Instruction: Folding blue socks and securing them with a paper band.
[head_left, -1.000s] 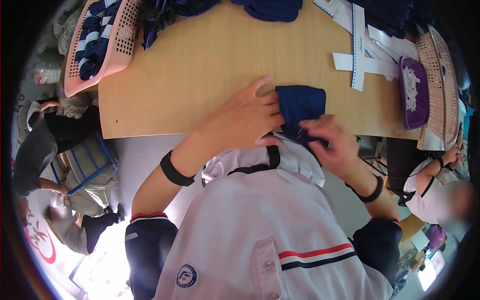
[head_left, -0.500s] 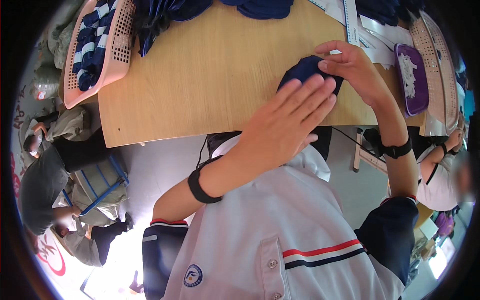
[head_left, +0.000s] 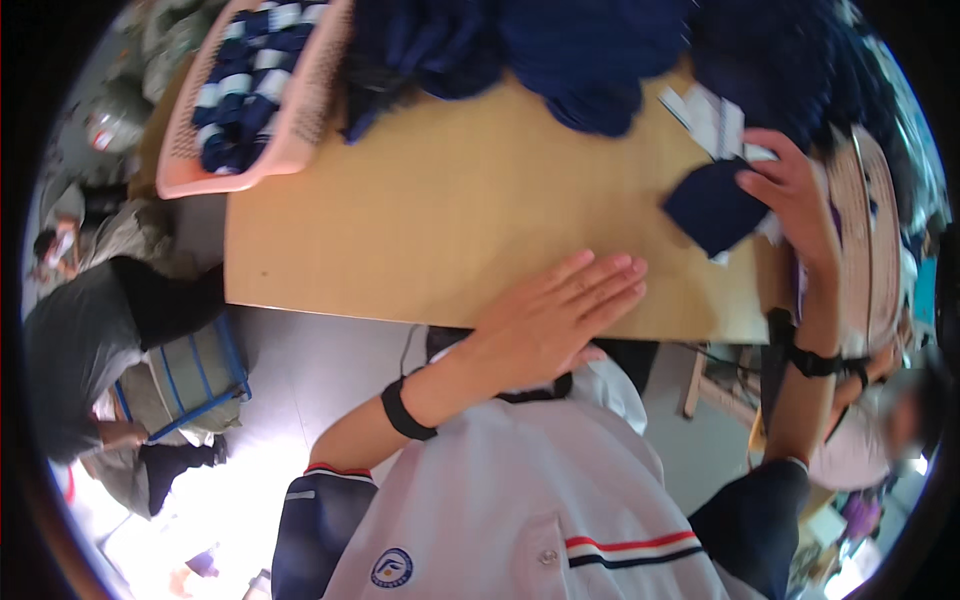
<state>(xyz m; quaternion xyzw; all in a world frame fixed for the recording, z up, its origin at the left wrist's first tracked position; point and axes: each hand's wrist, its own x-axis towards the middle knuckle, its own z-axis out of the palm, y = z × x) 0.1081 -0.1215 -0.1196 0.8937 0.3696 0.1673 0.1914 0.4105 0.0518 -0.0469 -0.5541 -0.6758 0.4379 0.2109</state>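
A folded piece of navy cloth (head_left: pixel 712 212) hangs just over or on the right part of the table. My right hand (head_left: pixel 797 195) pinches its right corner between thumb and fingers. Near the table's front edge, my left hand (head_left: pixel 562 308) is flat with its fingers stretched out, holding nothing. White paper slips (head_left: pixel 712 122) lie just beyond the cloth, partly covered by it and my right hand.
At the far left stands a pink basket (head_left: pixel 215 188) of navy bundles with white bands (head_left: pixel 235 110). Stacked navy cloth (head_left: pixel 600 60) fills the table's far side. Another basket (head_left: pixel 868 240) stands at right. One person (head_left: pixel 80 335) is at left, another (head_left: pixel 860 450) at right.
My right hand has carried the navy cloth to the right, away from my left hand, to beside the paper slips. My left hand no longer covers the cloth. The view has shifted too.
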